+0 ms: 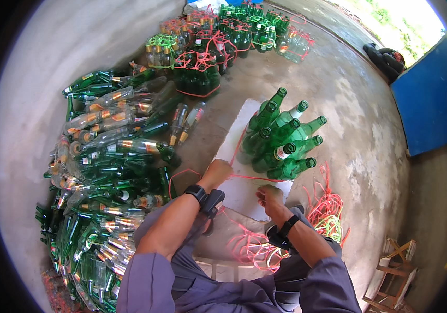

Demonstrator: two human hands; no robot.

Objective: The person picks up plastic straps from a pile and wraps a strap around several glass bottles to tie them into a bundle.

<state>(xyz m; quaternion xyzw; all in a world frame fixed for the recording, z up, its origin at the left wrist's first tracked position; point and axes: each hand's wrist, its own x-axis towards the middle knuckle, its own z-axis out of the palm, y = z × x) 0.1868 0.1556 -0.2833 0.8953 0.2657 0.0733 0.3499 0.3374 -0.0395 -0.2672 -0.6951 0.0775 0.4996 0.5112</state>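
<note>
Several green glass bottles point(282, 137) stand in a tight cluster on a white board point(243, 203), their necks fanning outward. Red plastic twine point(254, 178) passes around the lower part of the cluster and runs to my left hand point(218, 172), which is closed on it left of the bottles. My right hand point(269, 195) is near the board's right edge, just below the bottles, its fingers curled; whether it holds twine cannot be told. Another loop of red twine extends left from my left hand over the floor.
A large heap of loose glass bottles point(117, 148) lies at left. Twine-bound bottle bundles point(198, 72) stand at the top. Loose red and green twine point(327, 213) lies at right, with more between my legs. A wooden frame point(393, 274) stands lower right, near a blue panel point(431, 98).
</note>
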